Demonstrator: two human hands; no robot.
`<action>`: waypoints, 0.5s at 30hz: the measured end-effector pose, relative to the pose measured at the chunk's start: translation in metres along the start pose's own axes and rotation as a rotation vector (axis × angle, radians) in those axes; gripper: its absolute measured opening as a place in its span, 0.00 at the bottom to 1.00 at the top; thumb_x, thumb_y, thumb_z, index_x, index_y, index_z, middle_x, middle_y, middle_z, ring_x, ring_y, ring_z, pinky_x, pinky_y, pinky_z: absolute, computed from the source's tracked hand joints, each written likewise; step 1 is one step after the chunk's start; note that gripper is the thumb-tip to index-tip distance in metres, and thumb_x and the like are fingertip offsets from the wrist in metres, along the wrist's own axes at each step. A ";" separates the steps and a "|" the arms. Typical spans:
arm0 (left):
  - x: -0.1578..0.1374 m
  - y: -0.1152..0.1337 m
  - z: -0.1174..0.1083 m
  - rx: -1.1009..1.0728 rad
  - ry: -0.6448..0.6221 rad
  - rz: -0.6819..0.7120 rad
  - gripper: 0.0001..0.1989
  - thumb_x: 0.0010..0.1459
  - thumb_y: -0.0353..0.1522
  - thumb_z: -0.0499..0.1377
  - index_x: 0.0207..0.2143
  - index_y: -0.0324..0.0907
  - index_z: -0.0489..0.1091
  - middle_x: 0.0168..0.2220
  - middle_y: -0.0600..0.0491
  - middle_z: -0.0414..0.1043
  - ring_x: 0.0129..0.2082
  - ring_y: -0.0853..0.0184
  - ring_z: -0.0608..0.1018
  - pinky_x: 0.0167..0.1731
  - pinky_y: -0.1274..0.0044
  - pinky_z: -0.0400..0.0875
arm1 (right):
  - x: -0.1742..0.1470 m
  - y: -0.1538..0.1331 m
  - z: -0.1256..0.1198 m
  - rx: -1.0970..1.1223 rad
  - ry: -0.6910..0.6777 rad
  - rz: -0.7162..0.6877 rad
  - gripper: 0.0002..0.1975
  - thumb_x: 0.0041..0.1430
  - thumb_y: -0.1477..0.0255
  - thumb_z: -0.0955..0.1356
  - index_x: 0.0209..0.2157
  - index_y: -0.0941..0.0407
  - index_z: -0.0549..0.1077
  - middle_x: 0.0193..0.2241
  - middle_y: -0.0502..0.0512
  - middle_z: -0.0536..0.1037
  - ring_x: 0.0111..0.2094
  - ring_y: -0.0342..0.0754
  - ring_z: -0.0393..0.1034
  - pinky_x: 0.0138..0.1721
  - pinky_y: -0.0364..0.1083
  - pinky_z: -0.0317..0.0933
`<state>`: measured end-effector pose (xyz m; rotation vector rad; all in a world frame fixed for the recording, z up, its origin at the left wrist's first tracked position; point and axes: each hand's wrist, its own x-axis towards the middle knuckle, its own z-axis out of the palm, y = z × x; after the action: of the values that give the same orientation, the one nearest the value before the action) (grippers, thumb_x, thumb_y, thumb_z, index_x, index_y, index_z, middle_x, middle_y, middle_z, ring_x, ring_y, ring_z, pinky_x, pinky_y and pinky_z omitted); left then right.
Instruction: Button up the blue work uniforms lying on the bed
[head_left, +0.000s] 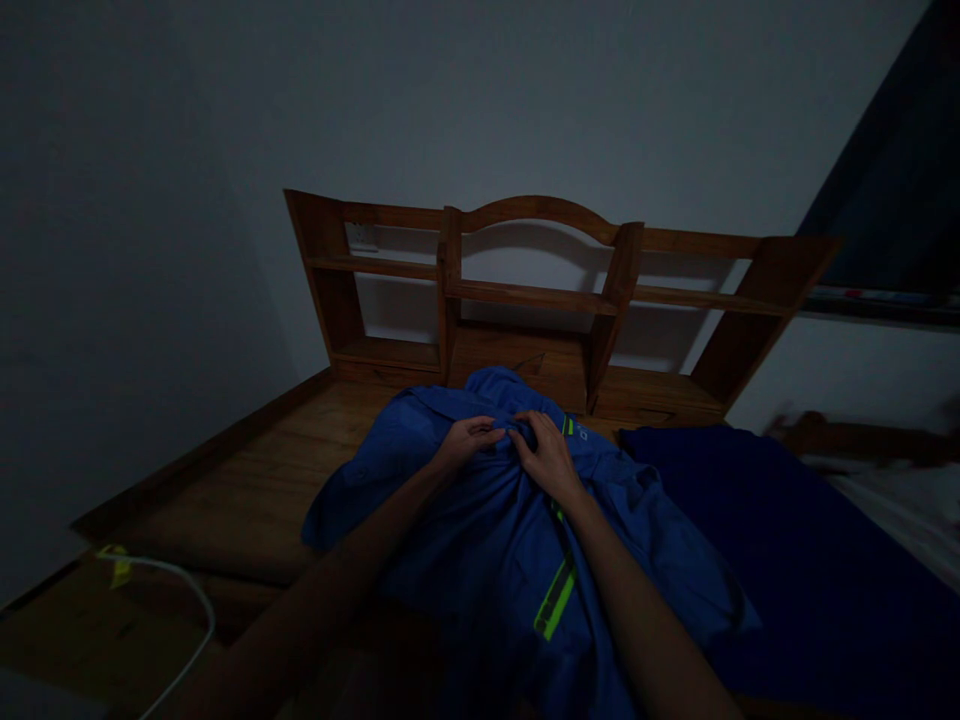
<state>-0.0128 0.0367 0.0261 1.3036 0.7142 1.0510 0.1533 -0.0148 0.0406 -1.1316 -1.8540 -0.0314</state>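
A blue work jacket [480,530] with yellow-green and grey reflective strips is spread in loose folds over the wooden surface before me. Near its upper middle, my left hand [472,437] pinches the cloth between thumb and fingers. Close beside it on the right, my right hand [544,448] grips the same gathered part, its fingers curled over. Folds run downward from where the two hands nearly meet. A hanger-like dark hook shape shows just above the jacket. The small detail between my fingertips is hidden in the dim light.
A wooden shelf unit [536,290] stands against the wall behind the jacket. Dark blue cloth [772,540] lies at the right. A white cable [199,590] curves at the lower left, near the edge of the wooden board [247,480]. A dark curtain [889,190] hangs upper right.
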 end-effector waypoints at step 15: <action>0.005 -0.010 -0.004 0.090 -0.062 0.013 0.22 0.43 0.42 0.65 0.39 0.38 0.71 0.29 0.54 0.70 0.28 0.71 0.71 0.30 0.79 0.65 | -0.001 0.003 0.002 -0.009 -0.016 0.003 0.09 0.61 0.70 0.61 0.44 0.54 0.66 0.41 0.56 0.72 0.46 0.51 0.65 0.48 0.52 0.60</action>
<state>-0.0125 0.0439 0.0165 1.4137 0.7141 0.9938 0.1539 -0.0134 0.0374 -1.1441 -1.8677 -0.0288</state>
